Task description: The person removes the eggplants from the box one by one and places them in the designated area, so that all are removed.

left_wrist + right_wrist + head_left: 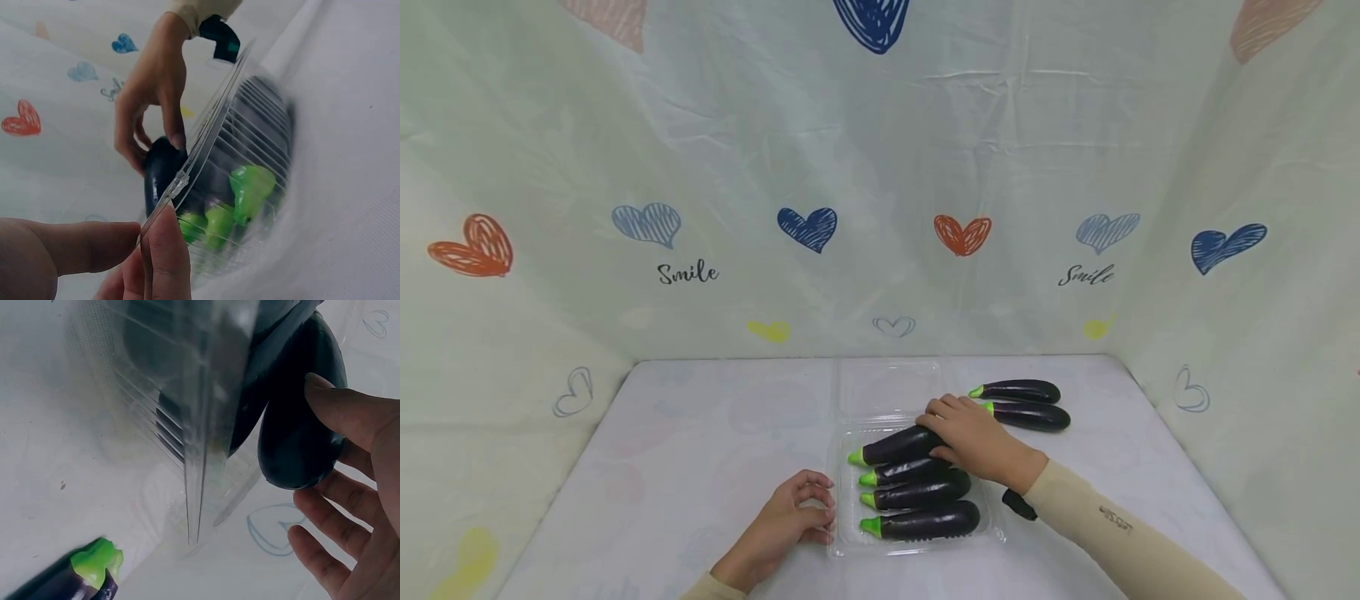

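A clear plastic clamshell box (912, 547) lies with its lid laid back on the table, and several eggplants (928, 520) with green stems sit side by side in it. My left hand (792, 521) pinches the box's left rim between thumb and fingers, as the left wrist view shows close up. My right hand (973, 439) holds the wide end of the rearmost eggplant (895, 447), thumb on one side and fingers on the other. In the right wrist view that eggplant (300, 437) tilts above the box edge.
Two more eggplants (1030, 416) lie on the white table (715, 433) behind and to the right of the box. The transparent lid (891, 387) spreads toward the back edge. A curtain printed with hearts (807, 229) hangs behind the table.
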### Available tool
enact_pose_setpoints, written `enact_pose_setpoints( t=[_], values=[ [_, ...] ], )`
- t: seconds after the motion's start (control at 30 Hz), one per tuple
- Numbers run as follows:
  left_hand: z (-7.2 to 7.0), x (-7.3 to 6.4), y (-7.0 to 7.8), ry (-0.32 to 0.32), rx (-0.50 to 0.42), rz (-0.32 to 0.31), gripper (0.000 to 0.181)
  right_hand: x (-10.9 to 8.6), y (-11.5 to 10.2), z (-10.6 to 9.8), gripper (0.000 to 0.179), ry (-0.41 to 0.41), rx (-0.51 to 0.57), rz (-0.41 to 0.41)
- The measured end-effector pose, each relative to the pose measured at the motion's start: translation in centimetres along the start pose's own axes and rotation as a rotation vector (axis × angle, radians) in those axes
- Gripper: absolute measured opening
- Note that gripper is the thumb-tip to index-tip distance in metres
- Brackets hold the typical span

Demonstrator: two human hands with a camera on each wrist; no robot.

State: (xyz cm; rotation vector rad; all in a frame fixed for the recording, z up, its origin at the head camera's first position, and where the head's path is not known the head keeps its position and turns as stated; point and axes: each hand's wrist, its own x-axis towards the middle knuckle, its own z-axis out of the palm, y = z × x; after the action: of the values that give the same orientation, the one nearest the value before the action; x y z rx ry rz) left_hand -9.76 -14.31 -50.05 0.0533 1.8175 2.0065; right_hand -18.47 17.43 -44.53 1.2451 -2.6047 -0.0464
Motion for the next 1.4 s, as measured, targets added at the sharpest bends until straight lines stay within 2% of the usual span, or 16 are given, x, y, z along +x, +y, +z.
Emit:
enact_pose_setpoints(
  t=[0.27, 0.53, 0.87, 1.13, 1.4],
  values=[
    [-0.1, 0.2, -0.1, -0.012, -0.007, 0.002, 0.042, -0.7, 0.3, -0.7, 0.048, 0.053, 0.004, 0.044],
    [-0.1, 0.3, -0.1, -0.013, -0.002, -0.003, 0.043, -2.3, 1.4, -2.2, 0.051, 0.136, 0.003, 0.110],
    [-0.1, 0.1, 0.1, -0.028, -0.002, -0.002, 0.044, -5.7, 3.4, -3.6, 0.054, 0.209, 0.040, 0.222],
    [-0.4, 0.3, 0.0, -0.042, 0.006, -0.012, 0.048, -9.0, 5.2, -3.5, 0.056, 0.221, 0.040, 0.317],
    [-0.7, 0.6, -0.2, -0.070, 0.005, -0.020, 0.045, -11.8, 6.5, -3.2, 0.055, 0.258, 0.021, 0.362]
  ],
)
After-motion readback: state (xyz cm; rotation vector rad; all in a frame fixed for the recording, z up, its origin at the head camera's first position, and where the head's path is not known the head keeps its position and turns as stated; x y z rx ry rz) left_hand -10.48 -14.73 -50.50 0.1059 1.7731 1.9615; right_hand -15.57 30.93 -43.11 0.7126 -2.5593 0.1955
